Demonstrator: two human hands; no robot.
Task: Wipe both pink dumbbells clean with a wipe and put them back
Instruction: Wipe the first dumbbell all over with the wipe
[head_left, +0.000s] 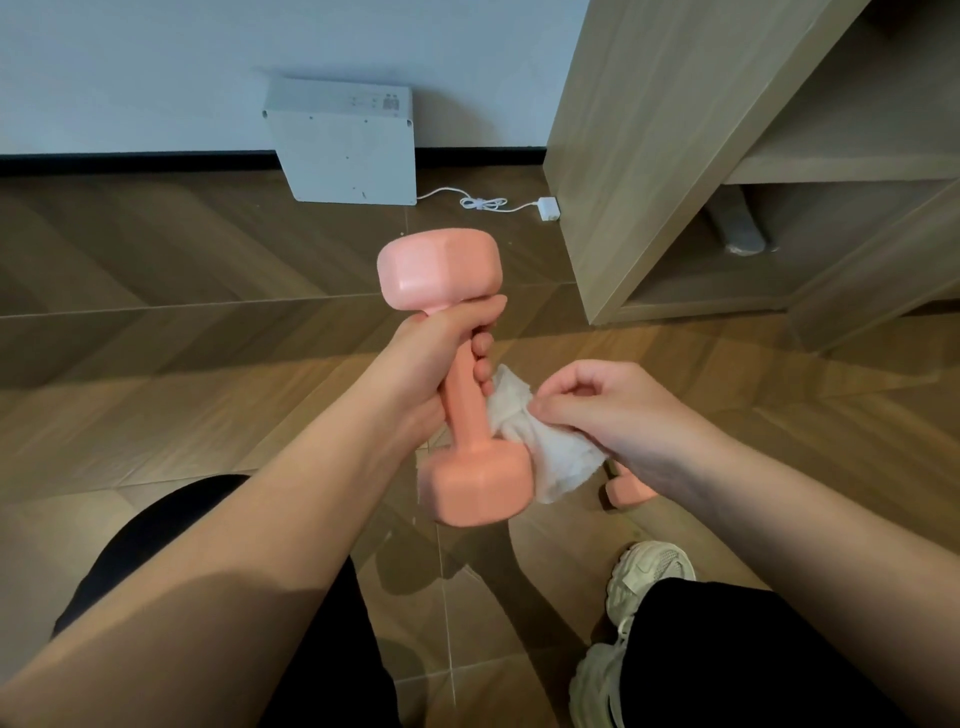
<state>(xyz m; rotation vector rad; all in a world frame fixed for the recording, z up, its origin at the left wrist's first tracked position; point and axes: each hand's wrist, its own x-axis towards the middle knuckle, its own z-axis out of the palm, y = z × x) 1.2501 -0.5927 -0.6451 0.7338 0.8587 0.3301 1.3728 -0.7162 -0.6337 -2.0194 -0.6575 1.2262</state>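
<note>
My left hand (431, 358) grips the handle of a pink dumbbell (441, 270) and holds it nearly upright above the floor, one head up and the other head down. My right hand (613, 415) pinches a crumpled white wipe (550, 457), which lies against the lower part of the handle and the lower head. A second pink dumbbell (626, 491) lies on the floor under my right wrist, mostly hidden by it.
A white box-shaped device (343, 140) leans on the wall at the back, its white cable and plug (548, 208) trailing right. A wooden shelf unit (727, 156) stands at the right. My knees and white sneakers (623, 623) are below, on the wood-pattern floor.
</note>
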